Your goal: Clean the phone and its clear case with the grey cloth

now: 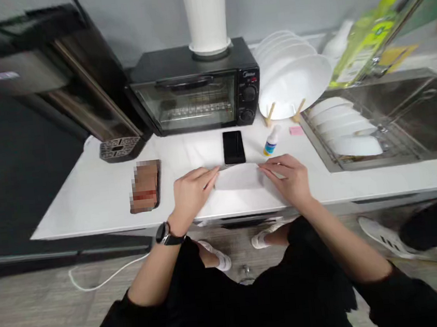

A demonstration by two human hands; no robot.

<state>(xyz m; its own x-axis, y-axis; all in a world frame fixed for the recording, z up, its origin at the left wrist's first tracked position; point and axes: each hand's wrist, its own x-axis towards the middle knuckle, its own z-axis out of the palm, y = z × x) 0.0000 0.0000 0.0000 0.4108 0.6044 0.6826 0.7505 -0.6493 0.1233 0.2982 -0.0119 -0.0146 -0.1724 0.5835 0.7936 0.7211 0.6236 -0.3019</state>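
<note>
A white sheet (pixel 239 178), which looks like thin paper or tissue, is stretched between my two hands just above the countertop. My left hand (pixel 193 189) pinches its left upper corner between thumb and fingers. At the opposite corner, my right hand (pixel 288 177) pinches the sheet the same way. Just beyond the sheet lies a black phone (pixel 233 147), screen up. A small white spray bottle (pixel 272 141) with a blue and yellow label stands past my right hand. To the left of my left hand lies a brown, partly pixelated object (pixel 145 187).
A black toaster oven (pixel 196 103) with a white cylinder (pixel 206 16) on top stands behind. White plates (pixel 292 83) fill a rack beside the sink (pixel 331 162), which holds bowls (pixel 347 124). A drink dispenser (pixel 121 147) stands left; another person's shoe (pixel 386 237) shows at right.
</note>
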